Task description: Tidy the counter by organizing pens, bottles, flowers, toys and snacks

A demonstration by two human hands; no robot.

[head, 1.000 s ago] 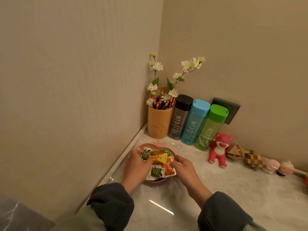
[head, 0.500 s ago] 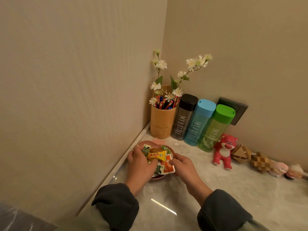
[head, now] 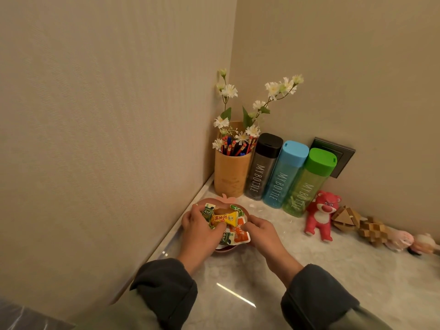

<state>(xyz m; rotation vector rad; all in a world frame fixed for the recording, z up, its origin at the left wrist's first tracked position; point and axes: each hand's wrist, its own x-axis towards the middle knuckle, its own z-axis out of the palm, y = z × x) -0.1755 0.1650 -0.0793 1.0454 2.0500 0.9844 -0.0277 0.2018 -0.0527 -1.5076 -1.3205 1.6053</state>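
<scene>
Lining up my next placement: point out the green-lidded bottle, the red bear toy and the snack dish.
green-lidded bottle [head: 320, 160]: head view, on its green lid.
red bear toy [head: 322, 215]: head view, on its belly.
snack dish [head: 209, 200]: head view, on its far pink rim.

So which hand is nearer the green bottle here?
Right. The right hand is at the snack dish's near-right edge, below-left of the green bottle; the left hand is on the dish's far side from it.
</scene>
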